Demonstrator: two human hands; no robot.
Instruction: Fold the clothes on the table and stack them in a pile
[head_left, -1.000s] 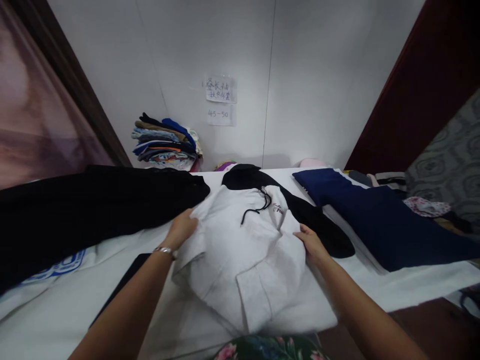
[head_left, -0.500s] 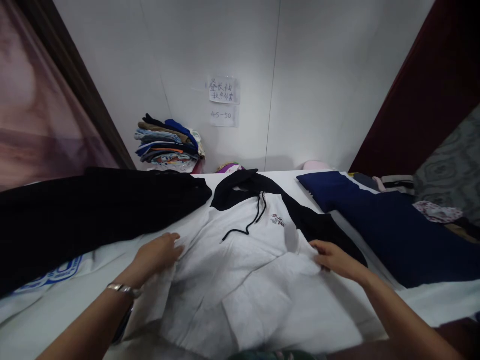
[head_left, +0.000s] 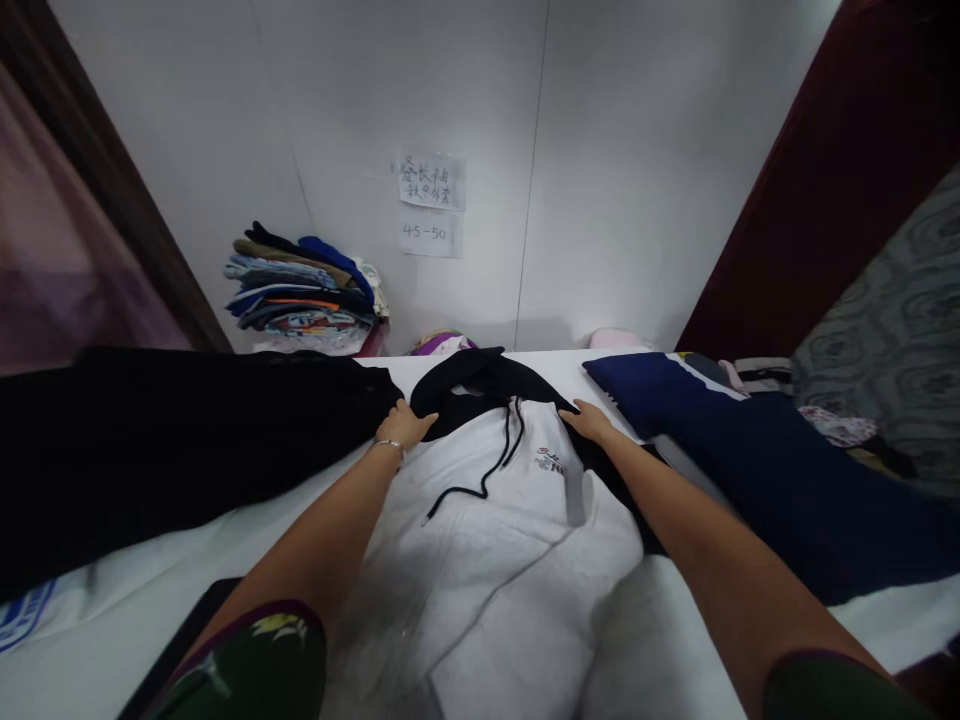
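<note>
A white hoodie (head_left: 480, 540) with a black hood (head_left: 457, 385), black sleeves and black drawstrings lies spread front side up before me. Small lettering is printed on its chest. At its left shoulder area, beside the hood, my left hand (head_left: 405, 426) is closed on the cloth, thumb pointing right. My right hand (head_left: 589, 421) pinches the opposite shoulder where white meets black. Both arms reach far forward over the garment. The cloth hides some of the fingertips.
Black clothing (head_left: 187, 440) covers the left side of the white table (head_left: 105, 625). Navy clothing (head_left: 772, 470) lies at right. A stack of folded clothes (head_left: 304, 290) stands against the wall at the back left, near paper signs (head_left: 432, 205). Curtains hang on both sides.
Both hands have moved forward and inward, from the hoodie's lower sides up to its shoulders beside the hood. The view has shifted slightly to the right.
</note>
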